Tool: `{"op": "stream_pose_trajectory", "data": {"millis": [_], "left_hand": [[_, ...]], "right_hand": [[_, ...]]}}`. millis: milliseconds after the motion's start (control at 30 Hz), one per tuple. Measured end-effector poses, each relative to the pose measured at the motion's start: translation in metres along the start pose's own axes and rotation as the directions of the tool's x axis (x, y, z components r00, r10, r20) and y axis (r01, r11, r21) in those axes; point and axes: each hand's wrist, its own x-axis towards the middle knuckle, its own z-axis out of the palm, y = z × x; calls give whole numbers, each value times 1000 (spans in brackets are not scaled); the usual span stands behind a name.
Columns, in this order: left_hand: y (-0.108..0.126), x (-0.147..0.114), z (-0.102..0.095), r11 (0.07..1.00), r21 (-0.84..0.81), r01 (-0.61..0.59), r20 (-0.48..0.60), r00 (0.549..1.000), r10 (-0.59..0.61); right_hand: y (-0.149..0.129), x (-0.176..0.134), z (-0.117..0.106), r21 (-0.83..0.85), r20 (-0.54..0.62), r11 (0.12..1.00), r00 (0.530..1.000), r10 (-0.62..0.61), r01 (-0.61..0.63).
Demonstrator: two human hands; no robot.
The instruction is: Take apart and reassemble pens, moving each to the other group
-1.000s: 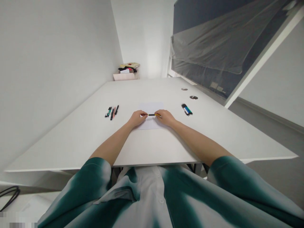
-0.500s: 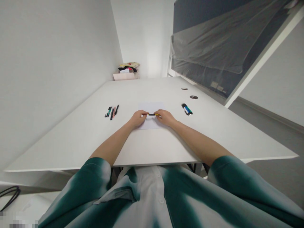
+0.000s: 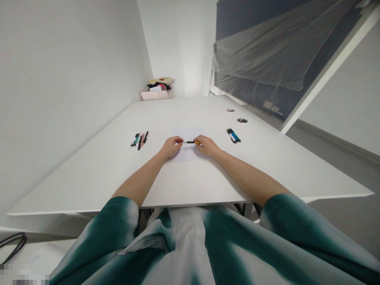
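Note:
A thin black-and-yellow pen is held level between my two hands, above a sheet of white paper. My right hand pinches its yellow end. At the other end, the closed fingertips of my left hand are on the narrow tip; whether they also hold a separate small part is hidden. The pen's dark middle and a slim light stretch near the left fingers show in the gap between the hands.
Several pens and markers lie to the left, and a row of pens to the right. Two round table inserts sit farther right. A pink box with folded items stands at the far end of the white table.
My left hand has shifted slightly left, away from my right hand. More of the pen's narrow left end shows between them. My right hand stays almost in place.

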Motion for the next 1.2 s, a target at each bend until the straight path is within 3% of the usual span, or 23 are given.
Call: {"op": "stream_pose_trajectory", "data": {"millis": [500, 1000, 1200], "left_hand": [[1, -2, 6, 997, -72, 24, 29, 999, -22], [4, -3, 6, 1000, 12, 13, 87, 996, -14], [7, -4, 5, 1000, 4, 31, 77, 997, -31]], "right_hand": [[-9, -3, -1, -59, 54, 998, 998, 9, -6], [-12, -2, 1, -84, 121, 996, 993, -10, 20], [-10, -2, 3, -30, 89, 995, 992, 94, -92]]}}
